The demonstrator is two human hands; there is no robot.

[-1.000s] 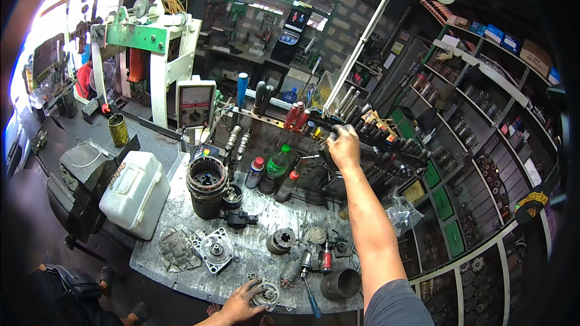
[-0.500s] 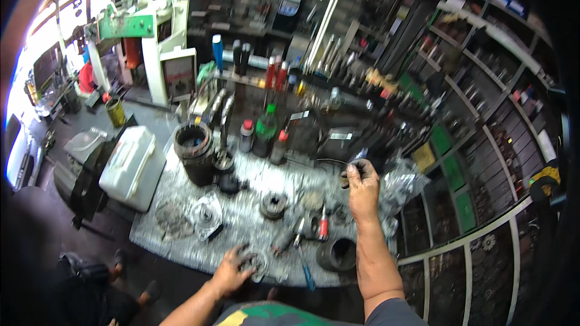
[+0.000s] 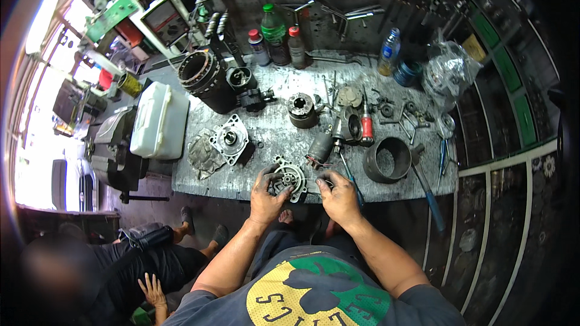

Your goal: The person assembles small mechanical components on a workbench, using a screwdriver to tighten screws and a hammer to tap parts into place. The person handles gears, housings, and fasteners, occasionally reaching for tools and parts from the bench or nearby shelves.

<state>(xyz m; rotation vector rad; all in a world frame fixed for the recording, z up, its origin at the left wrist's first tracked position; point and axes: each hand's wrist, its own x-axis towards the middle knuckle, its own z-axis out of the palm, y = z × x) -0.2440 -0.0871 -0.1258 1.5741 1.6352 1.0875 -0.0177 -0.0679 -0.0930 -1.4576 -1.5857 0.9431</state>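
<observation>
Round metal housing (image 3: pixel 289 180) sits gripped under left hand (image 3: pixel 266 196), right hand (image 3: pixel 339 199) beside.

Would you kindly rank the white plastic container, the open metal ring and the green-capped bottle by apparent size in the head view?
1. white plastic container
2. open metal ring
3. green-capped bottle, though it stands farther away, so this place is unsure.

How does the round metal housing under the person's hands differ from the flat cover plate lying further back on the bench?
The round housing sits at the bench's near edge, gripped by the left hand; the cover plate lies untouched further back. The housing looks circular, the plate more angular. Both are grey metal with a central hole.
</observation>
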